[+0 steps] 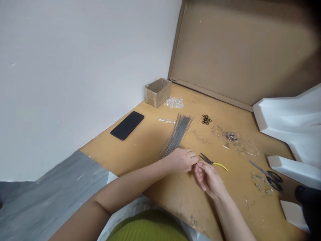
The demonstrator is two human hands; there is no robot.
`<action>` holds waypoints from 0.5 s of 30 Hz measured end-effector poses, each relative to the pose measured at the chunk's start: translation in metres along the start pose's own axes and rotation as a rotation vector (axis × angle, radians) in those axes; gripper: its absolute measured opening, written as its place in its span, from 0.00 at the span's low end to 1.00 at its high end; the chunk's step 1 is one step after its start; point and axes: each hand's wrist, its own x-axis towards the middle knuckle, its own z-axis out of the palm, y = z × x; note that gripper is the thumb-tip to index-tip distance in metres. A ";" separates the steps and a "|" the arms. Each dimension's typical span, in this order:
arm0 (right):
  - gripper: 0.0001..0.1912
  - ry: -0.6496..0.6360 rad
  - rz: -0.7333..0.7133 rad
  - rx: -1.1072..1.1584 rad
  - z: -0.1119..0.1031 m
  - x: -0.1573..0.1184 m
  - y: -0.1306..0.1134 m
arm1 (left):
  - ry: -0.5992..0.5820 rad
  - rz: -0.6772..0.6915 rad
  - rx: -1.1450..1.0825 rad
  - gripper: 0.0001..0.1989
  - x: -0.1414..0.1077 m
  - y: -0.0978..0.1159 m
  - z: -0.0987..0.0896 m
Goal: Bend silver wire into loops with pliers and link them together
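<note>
My left hand [182, 160] and my right hand [208, 177] meet above the front of the table, fingertips pinched together. Whatever sits between the fingers is too small to make out. Just beyond the left hand lies a bundle of thin grey wires [178, 134], its near end partly hidden by that hand. Pliers with yellow handles [213, 163] rest right behind the right hand, with their dark jaws pointing left. A few lighter wire pieces [166, 120] lie left of the bundle's far end.
A small cardboard box [157, 93] stands by the wall, beside a pile of small pale pieces [174, 102]. A black phone [127, 125] lies at left. Black rings [206, 119], tangled wire loops [232, 136] and scissors [269, 176] lie toward the right, near white foam [288, 110].
</note>
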 end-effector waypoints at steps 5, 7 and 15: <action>0.15 -0.021 -0.010 0.064 -0.001 0.000 -0.001 | 0.003 -0.056 -0.016 0.08 0.000 0.003 0.003; 0.15 -0.021 0.000 0.065 -0.002 0.000 -0.003 | 0.003 -0.089 -0.015 0.08 0.001 0.005 0.003; 0.15 0.079 -0.003 -0.027 -0.010 0.000 -0.011 | 0.012 -0.143 -0.036 0.09 0.002 0.004 -0.001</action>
